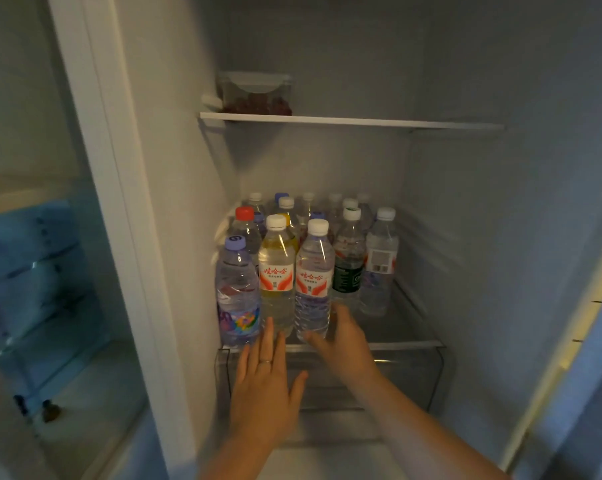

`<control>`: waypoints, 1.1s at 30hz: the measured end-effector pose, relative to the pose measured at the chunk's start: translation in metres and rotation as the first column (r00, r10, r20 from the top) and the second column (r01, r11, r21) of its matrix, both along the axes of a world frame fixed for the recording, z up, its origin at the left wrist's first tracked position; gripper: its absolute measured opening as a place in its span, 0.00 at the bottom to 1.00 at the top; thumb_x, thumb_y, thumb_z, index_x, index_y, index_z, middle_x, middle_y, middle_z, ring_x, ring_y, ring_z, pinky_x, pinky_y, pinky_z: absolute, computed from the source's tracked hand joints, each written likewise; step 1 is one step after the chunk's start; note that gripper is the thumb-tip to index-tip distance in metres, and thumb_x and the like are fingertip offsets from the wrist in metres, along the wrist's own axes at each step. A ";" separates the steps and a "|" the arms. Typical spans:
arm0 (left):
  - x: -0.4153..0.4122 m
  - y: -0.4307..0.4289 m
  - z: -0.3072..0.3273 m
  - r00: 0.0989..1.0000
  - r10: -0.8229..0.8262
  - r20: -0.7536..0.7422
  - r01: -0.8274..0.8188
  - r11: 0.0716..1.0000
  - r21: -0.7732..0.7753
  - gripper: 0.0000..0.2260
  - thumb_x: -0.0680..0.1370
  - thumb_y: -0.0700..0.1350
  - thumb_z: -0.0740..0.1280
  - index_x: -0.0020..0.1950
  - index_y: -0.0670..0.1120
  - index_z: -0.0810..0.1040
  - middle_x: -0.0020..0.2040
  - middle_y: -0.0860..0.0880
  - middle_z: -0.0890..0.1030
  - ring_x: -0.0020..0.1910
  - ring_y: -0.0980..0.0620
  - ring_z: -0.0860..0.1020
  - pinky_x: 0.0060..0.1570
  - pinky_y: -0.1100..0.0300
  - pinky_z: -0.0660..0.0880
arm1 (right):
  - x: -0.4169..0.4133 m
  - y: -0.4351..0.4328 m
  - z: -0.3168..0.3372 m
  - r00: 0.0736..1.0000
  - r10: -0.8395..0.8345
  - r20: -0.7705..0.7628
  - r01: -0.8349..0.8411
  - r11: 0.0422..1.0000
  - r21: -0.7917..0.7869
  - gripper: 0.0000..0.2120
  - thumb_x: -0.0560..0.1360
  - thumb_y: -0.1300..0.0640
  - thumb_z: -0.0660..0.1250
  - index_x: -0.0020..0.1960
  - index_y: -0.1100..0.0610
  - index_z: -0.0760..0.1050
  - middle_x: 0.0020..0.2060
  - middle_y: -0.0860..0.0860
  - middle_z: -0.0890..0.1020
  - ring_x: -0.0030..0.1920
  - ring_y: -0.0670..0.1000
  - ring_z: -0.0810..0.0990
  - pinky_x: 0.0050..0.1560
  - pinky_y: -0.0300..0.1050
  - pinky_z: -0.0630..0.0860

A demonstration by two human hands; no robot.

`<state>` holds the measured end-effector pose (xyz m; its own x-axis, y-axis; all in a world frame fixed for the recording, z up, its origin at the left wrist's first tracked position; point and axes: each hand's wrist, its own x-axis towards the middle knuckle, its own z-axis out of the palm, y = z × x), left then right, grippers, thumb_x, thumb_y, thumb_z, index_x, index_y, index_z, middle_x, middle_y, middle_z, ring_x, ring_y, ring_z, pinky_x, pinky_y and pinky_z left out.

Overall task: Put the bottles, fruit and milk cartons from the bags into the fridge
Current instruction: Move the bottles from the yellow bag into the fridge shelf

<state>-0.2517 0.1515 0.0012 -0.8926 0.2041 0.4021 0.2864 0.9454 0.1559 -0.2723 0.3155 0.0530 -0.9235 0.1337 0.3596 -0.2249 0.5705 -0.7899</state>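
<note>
step: bottle stocking, I judge | left hand (263,379), right hand (344,344): 2 grips open, empty, beside front-row bottles (292,268) | next: withdraw, fetch another item

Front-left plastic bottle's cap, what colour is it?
The cap is pale purple, shown in the head view.

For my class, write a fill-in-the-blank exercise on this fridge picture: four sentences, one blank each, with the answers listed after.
1. The bottles stand on the ____ shelf.
2. The left hand wears a ____ on one finger.
3. The box of red fruit sits on the ____ shelf.
4. The front-left bottle has a ____ cap.

Missing words: lower; ring; upper; purple.
</note>
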 end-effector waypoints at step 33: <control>0.382 -0.002 -0.039 0.789 0.425 0.444 -0.507 0.858 0.078 0.36 0.77 0.71 0.44 0.81 0.59 0.41 0.81 0.54 0.36 0.80 0.49 0.35 0.77 0.43 0.38 | 0.330 0.011 -0.076 0.846 0.294 0.444 -0.451 0.840 0.303 0.34 0.81 0.34 0.50 0.80 0.40 0.38 0.80 0.43 0.38 0.79 0.52 0.36 0.77 0.60 0.37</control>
